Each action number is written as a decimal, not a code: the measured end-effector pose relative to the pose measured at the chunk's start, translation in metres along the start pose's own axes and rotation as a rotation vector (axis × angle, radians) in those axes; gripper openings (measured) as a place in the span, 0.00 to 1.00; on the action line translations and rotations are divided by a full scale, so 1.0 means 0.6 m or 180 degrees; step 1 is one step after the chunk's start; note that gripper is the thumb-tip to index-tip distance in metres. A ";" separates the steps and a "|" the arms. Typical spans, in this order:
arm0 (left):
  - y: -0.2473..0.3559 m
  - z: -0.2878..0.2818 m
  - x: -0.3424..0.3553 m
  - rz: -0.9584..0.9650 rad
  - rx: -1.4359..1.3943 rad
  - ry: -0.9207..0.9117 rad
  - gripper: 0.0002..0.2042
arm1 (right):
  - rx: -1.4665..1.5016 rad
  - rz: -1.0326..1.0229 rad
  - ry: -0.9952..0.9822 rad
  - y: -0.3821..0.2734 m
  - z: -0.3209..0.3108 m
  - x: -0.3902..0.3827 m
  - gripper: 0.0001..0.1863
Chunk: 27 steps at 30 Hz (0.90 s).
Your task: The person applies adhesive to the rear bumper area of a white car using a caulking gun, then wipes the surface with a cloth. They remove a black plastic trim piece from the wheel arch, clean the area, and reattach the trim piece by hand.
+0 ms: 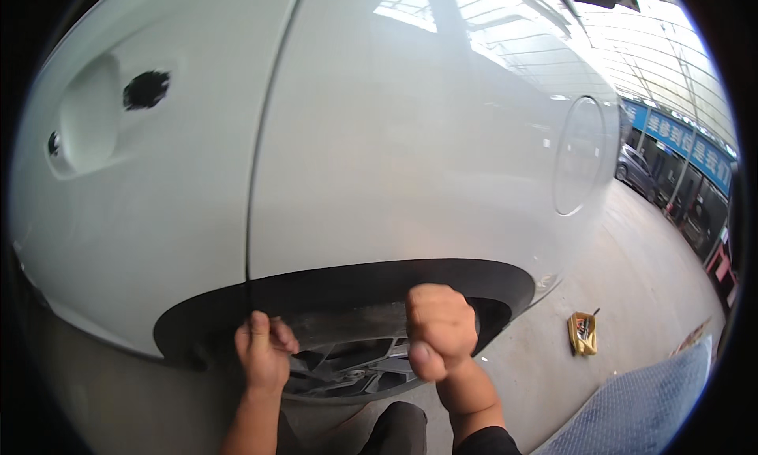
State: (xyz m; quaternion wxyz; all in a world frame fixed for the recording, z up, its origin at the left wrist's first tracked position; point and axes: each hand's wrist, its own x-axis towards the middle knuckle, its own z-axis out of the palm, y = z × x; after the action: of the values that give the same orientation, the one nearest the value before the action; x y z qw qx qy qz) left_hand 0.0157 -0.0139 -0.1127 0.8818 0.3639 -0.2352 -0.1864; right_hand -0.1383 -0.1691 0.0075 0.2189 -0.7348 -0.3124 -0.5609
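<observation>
A black wheel-arch trim (355,281) curves along the lower edge of a white car body panel (379,155). At the trim's lower edge, just below the door seam, is my left hand (264,352), its thumb raised and its other fingers loosely bent, apart from the thumb. I see nothing held in it. My right hand (442,329) is balled into a fist in front of the right part of the trim, with nothing showing in it; whether it touches the trim I cannot tell. Between my hands are the tyre (347,324) and the spoked wheel (359,374).
A white door (189,202) with a handle recess and a black patch lies left of the seam. On the floor at right stands a yellow tray (584,343) holding tools. A bluish sheet (647,400) fills the lower right. Another car (636,171) is parked far behind.
</observation>
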 end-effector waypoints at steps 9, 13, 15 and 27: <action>-0.003 -0.018 -0.005 -0.0382 -0.0350 -0.0213 0.15 | -0.0452 0.0060 0.0615 0.027 -0.008 -0.053 0.22; 0.018 -0.028 -0.009 -0.0285 -0.0203 -0.0420 0.15 | -0.0533 0.0004 0.0402 -0.031 0.025 -0.031 0.22; 0.017 -0.040 -0.004 -0.0255 -0.0404 -0.0385 0.16 | 0.0035 -0.0523 -0.0103 -0.061 0.051 -0.029 0.19; 0.040 -0.068 -0.004 -0.0430 0.0115 0.0045 0.25 | -0.0450 -0.0185 -0.0192 0.013 0.111 -0.020 0.19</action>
State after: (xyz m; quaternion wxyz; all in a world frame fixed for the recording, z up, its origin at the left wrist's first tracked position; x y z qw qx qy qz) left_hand 0.0401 0.0262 -0.1213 0.8621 0.3961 -0.2073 -0.2385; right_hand -0.0891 -0.1325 -0.0218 0.1405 -0.7557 -0.2996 -0.5652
